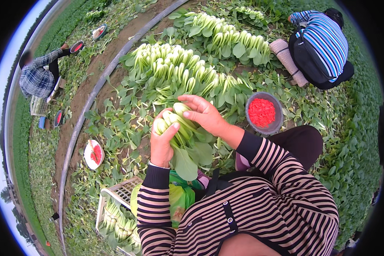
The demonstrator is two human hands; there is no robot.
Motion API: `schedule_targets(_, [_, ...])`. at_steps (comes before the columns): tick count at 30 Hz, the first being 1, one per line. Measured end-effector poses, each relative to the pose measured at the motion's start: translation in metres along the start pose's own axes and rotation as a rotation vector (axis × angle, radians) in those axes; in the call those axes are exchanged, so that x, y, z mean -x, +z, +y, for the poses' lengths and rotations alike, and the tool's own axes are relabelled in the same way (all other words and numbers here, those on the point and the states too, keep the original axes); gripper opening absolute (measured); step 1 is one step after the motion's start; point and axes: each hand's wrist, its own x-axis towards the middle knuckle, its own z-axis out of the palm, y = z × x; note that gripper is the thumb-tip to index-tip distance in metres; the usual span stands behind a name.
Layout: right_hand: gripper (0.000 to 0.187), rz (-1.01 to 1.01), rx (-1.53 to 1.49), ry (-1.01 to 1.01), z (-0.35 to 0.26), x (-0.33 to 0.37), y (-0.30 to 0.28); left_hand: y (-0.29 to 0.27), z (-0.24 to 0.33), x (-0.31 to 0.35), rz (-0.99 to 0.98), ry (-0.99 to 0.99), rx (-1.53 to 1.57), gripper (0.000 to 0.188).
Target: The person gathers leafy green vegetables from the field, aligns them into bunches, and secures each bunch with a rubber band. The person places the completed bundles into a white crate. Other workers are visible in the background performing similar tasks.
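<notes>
A small bunch of bok choy [184,134] is held up in front of me, its pale green stem ends toward the top and its leaves hanging down. My left hand [161,143] wraps the bunch from the left, thumb across the stems. From the right, my right hand [207,114] closes round the uppermost stem, thumb and fingers on either side of it. Just beyond my hands, a long row of cut bok choy [170,62] lies on the leaf-strewn ground, stem ends up. To the right sits a dark round bowl [280,112] of red strips or bands [261,112].
A white bowl [88,158] with red pieces lies left. Near my left arm stands a pale plastic crate [123,190] holding bok choy. A grey hose [89,98] curves along the left. One co-worker [318,47] crouches upper right; another person [40,77] sits far left.
</notes>
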Motion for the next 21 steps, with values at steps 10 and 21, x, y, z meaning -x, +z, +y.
schedule_targets(10, [0.041,0.109,0.705,-0.429,-0.006,0.04,0.035,0.01,-0.002,0.018,0.021,0.072,0.024,0.05])
schedule_targets(21, [0.042,0.131,0.604,-0.359,0.027,0.035,0.048,0.007,-0.001,0.03,0.003,0.059,0.154,0.057])
